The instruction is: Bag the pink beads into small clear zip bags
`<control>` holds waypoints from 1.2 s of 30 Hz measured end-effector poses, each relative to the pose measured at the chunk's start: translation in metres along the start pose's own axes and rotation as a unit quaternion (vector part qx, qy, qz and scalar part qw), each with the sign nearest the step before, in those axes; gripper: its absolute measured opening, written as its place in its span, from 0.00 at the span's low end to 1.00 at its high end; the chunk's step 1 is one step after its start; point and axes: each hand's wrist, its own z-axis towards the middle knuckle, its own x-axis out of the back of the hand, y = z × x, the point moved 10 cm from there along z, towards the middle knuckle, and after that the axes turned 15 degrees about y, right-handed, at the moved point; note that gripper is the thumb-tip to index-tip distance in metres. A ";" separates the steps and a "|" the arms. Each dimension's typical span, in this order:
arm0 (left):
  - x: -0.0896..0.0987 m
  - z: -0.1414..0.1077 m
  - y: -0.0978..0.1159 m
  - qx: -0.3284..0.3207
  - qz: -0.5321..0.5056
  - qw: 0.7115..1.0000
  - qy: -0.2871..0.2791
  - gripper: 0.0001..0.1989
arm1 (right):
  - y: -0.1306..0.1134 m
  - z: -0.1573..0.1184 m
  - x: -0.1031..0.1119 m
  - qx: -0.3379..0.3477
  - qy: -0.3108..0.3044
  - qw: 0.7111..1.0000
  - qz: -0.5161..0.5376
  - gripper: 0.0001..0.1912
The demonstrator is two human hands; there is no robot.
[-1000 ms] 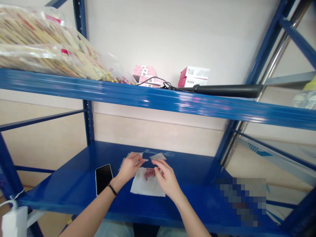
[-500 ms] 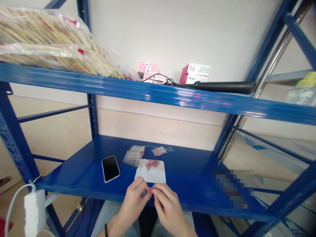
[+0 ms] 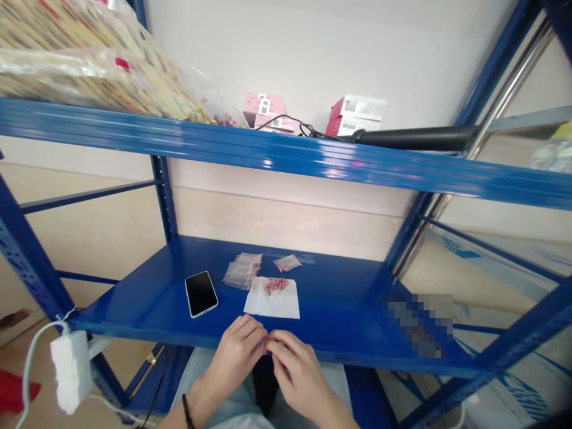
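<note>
On the blue steel shelf, a phone, clear bags and a white paper sheet bearing pink beads lie beyond the hands. At the shelf's front edge, the left hand and right hand meet, their fingers pinched together on a small pinkish item, too small to identify.

Both hands meet just over the near edge of the shelf, the left hand and right hand pinching a tiny pinkish item, too small to make out. Farther off lies a white paper sheet holding a cluster of pink beads. Beyond it, at left, are overlapping clear plastic bags; at right, a small clear bag of pink beads.
</note>
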 end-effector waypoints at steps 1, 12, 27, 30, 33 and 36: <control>-0.001 -0.001 -0.001 0.008 -0.005 1.000 0.000 0.05 | 0.001 0.001 0.000 -0.003 0.003 1.000 -0.002 0.22; -0.016 -0.010 -0.012 0.170 -0.058 0.984 0.019 0.11 | 0.012 -0.003 -0.011 -0.051 0.009 0.998 -0.037 0.23; -0.007 -0.010 -0.015 0.131 -0.194 0.967 -0.097 0.36 | 0.001 -0.002 -0.004 0.011 -0.117 0.993 -0.017 0.30; -0.002 -0.011 -0.015 0.128 -0.246 0.949 -0.152 0.37 | -0.011 0.000 0.004 0.061 -0.126 0.990 -0.006 0.26; -0.003 -0.013 -0.015 0.126 -0.271 0.938 -0.176 0.35 | -0.019 0.003 0.009 0.080 -0.129 0.988 0.005 0.22; -0.007 -0.016 -0.016 0.130 -0.278 0.935 -0.177 0.36 | -0.024 0.004 0.009 0.088 -0.142 0.986 0.013 0.20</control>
